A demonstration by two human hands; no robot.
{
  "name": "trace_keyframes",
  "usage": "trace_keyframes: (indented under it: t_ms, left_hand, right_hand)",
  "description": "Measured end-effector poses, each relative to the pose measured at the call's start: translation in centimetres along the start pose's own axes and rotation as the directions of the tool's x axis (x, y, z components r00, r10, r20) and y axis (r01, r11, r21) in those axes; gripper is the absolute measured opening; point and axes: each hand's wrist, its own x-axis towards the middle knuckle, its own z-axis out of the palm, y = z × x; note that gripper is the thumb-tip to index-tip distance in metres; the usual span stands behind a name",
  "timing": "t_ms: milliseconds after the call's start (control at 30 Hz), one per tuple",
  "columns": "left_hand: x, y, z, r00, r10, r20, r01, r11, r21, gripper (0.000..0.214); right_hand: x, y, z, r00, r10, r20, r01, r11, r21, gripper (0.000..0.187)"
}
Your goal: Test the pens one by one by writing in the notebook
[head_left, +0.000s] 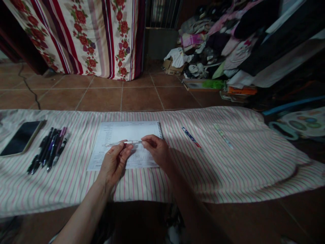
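A slim white pen (130,142) lies level across my two hands, above a spiral-bound pad (134,128) with printed sheets. My left hand (115,161) grips the pen's barrel between thumb and fingers, palm turned partly up. At the pen's right end, my right hand (156,149) pinches the tip with thumb and forefinger; its other fingers are curled under. Whether a separate small part sits in that pinch is too small to tell. To the right of the pad are a dark blue and red patterned pen (191,137) and a pale patterned pen (223,136).
Several dark and purple pens (52,147) lie in a bunch at the left, beside a black-screened phone (21,138). A striped cloth (241,162) covers the work surface. Beyond it are a tiled floor (106,96), a floral curtain (96,37) and a heap of clothes (198,40).
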Motion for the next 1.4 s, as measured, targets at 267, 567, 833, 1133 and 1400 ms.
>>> trace_keyframes:
  t_ms: [267,567,833,1133,1400]
  left_hand:
    - [-0.19,-0.09,0.11,1.000,-0.029,-0.008,0.029,0.999,-0.017,0.021]
    - [0.08,-0.51,-0.08,0.999,-0.047,0.009,0.047,0.998,-0.035,0.019]
    - [0.09,-0.60,0.09,0.994,-0.106,-0.028,0.101,0.987,-0.125,0.018]
    - [0.50,-0.59,-0.20,0.992,-0.122,-0.035,0.114,0.977,-0.179,0.019]
    - [0.16,-0.43,0.08,0.993,-0.109,-0.040,0.103,0.986,-0.134,0.021]
  right_hand:
    - [-0.04,-0.08,0.05,1.000,0.003,0.018,-0.003,1.000,0.017,0.011]
    - [-0.16,0.12,0.32,1.000,-0.003,-0.003,0.003,1.000,0.003,0.011]
    - [-0.09,0.35,0.42,0.998,-0.059,-0.015,0.059,0.998,-0.002,0.010]
    - [-0.17,0.70,0.79,1.000,-0.017,-0.016,0.018,0.998,0.062,0.024]
    - [-0.34,0.11,0.86,1.000,0.019,-0.024,-0.017,0.999,0.051,0.014]
